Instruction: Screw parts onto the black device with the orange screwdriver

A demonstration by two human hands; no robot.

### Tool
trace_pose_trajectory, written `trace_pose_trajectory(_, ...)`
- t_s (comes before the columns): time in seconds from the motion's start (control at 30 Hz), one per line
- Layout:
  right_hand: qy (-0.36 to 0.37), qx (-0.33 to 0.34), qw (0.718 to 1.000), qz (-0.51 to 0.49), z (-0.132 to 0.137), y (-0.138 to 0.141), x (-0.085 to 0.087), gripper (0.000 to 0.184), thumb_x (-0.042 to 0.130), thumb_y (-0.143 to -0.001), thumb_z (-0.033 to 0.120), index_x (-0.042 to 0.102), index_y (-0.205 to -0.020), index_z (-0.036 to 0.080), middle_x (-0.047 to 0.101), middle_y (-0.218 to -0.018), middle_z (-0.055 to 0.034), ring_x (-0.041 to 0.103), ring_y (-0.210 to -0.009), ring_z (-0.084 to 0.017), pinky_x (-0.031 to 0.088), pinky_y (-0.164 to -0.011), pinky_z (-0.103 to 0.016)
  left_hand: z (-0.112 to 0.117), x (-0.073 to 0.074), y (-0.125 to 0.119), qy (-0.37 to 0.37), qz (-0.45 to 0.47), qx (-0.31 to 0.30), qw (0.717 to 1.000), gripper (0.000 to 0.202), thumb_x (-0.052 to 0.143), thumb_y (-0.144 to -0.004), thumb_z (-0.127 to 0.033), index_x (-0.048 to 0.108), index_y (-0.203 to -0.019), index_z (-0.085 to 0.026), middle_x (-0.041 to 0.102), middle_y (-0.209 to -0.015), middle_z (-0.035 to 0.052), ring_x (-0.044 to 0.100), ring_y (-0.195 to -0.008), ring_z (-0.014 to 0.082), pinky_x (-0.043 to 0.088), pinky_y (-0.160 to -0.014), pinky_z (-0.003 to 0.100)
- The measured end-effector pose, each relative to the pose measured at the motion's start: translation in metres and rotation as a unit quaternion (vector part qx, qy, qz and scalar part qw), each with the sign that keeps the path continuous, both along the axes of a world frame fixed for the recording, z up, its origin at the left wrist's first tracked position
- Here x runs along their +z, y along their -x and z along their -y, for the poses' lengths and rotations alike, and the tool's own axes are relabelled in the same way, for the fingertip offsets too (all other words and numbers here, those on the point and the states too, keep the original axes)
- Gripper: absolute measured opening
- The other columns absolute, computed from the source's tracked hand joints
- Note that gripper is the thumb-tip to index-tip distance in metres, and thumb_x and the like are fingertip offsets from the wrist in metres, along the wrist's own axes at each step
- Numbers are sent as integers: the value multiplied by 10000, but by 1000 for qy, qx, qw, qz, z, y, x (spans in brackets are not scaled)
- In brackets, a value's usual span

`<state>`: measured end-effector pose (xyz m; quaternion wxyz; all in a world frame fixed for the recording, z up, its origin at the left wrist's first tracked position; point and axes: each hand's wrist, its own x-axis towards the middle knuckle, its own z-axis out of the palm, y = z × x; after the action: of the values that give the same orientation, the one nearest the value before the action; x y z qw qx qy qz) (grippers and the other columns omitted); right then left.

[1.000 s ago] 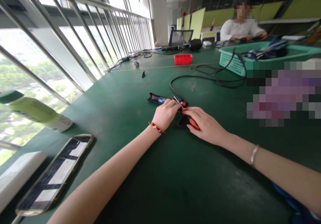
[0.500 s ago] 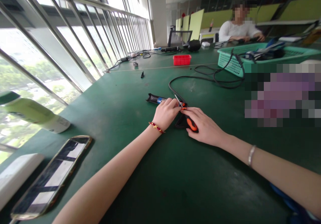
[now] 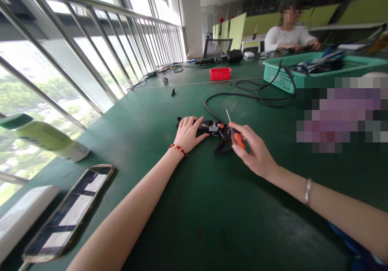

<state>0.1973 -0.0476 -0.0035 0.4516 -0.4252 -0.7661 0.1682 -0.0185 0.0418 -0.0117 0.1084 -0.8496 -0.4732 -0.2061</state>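
Observation:
An opened black corded appliance lies on the green table, its wires and inner parts bare. Its exact kind I cannot make out. My left hand is closed over its left part and hides much of it. To the right, my right hand grips a screwdriver by its orange and black handle. The thin metal shaft points up and away, apart from the appliance. A black curved piece of the appliance shows below, between both hands.
A black cord runs from the appliance toward a full green basket. Further off sits a red box. At left are a bottle, a phone and a white block. A person sits across.
My right hand has drawn the screwdriver to the right, away from the appliance. My left hand has shifted left along the appliance, baring more of its inner parts.

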Motion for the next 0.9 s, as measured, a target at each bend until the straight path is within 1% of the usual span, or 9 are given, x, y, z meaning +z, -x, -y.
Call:
trace_pose_trajectory(0.03,21,9,999,-49,2,0,1,385,390,-866,383,471,-1204,216,529,-953,-62,547,-818,-196,478,-774,-377,1,0,-1,-4,0,9,1000,602,513,-803,-522,449,-1294,-178,529,-1139,102,444,-1080,256,328,-978,421)
trace_pose_trajectory(0.1,51,32,990,-125,6,1,1,369,295,-899,408,526,-1109,212,535,-831,-34,537,-729,-173,467,-717,-355,3,0,-3,-8,4,22,1000,585,538,-782,-538,491,-1252,-192,527,-1089,100,446,-1025,260,359,-921,407)
trace_pose_trajectory(0.2,61,63,982,-167,9,2,1,396,274,-895,453,554,-1028,205,512,-707,-10,513,-655,-168,436,-654,-339,4,0,-3,-10,10,34,999,517,558,-764,-546,555,-1151,-203,519,-1050,93,442,-994,261,363,-897,400)
trace_pose_trajectory(0.27,63,78,980,-174,10,2,0,410,276,-889,476,563,-1000,206,518,-703,-10,501,-629,-163,419,-635,-337,4,0,-3,-13,13,37,999,489,571,-762,-531,561,-1118,-197,516,-1062,96,440,-1007,267,359,-900,401)
trace_pose_trajectory(0.43,66,89,976,-186,10,2,-2,425,285,-884,497,567,-1000,201,534,-715,-13,500,-617,-163,399,-632,-341,4,2,-3,-19,26,26,999,467,610,-761,-452,519,-1121,-169,530,-1120,100,443,-1063,267,348,-931,388)
trace_pose_trajectory(0.53,61,96,974,-193,10,2,-2,436,290,-883,506,573,-999,195,533,-719,-13,498,-609,-159,391,-629,-339,4,3,-4,-10,29,22,999,444,620,-756,-437,513,-1098,-175,556,-1094,90,458,-1066,263,349,-934,384)
trace_pose_trajectory(0.73,76,99,974,-188,11,4,0,432,294,-889,498,571,-1005,187,522,-704,-7,498,-611,-155,393,-637,-334,3,3,-4,-1,36,27,999,430,634,-741,-435,512,-1066,-182,581,-1050,77,480,-1045,257,371,-913,379)
trace_pose_trajectory(0.9,84,104,974,-184,11,4,0,401,323,-888,486,566,-1016,194,537,-760,-15,513,-639,-151,410,-643,-327,2,2,-4,-2,44,24,999,420,650,-726,-429,513,-1042,-189,594,-1024,70,490,-1030,251,381,-907,375)
